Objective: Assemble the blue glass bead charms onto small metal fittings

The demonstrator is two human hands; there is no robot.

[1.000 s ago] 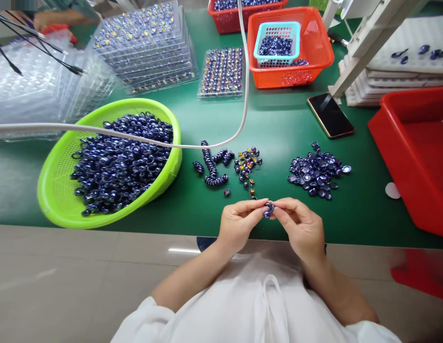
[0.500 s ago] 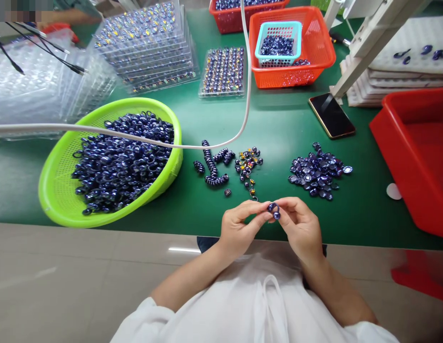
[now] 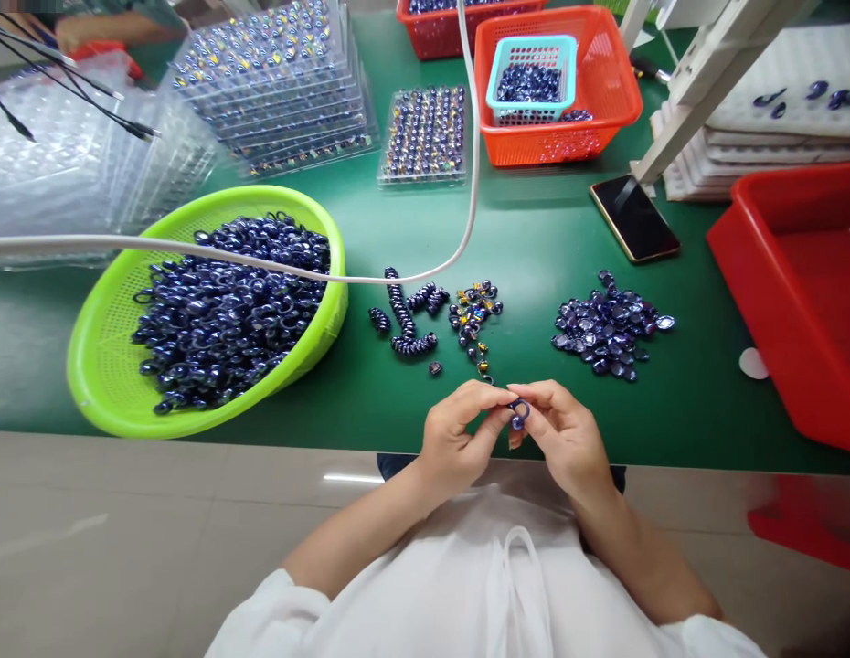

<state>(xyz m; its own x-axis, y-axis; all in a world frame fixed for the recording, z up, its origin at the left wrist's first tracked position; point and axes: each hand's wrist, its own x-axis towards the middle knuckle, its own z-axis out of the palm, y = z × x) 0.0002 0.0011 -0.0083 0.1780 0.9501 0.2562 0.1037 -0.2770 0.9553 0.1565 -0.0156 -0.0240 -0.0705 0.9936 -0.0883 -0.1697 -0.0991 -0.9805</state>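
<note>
Between my two hands, near the table's front edge, is a dark blue shiny ring [image 3: 519,414] with a round bead on it. My left hand [image 3: 459,429] pinches its left side between thumb and fingertips. From the right, the thumb and fingers of my right hand [image 3: 568,439] close on the same ring. Just beyond my fingers lies a small group of rings with gold-coloured faces [image 3: 474,315]. Left of it, dark rings [image 3: 403,320] lie in stacked rows. To the right sits a heap of flat dark blue stones [image 3: 607,327].
A green basket [image 3: 86,366] full of dark rings stands at left, a white cable [image 3: 288,270] crossing over it. Behind are stacked clear trays [image 3: 274,100], a single filled tray [image 3: 425,137] and an orange basket [image 3: 623,100]. A phone [image 3: 634,219] and red bin [image 3: 754,265] are at right.
Both hands have shifted slightly left with the ring, which has turned so that its bead now points down. The right fingertips have moved over the ring's top. The view has shifted slightly.
</note>
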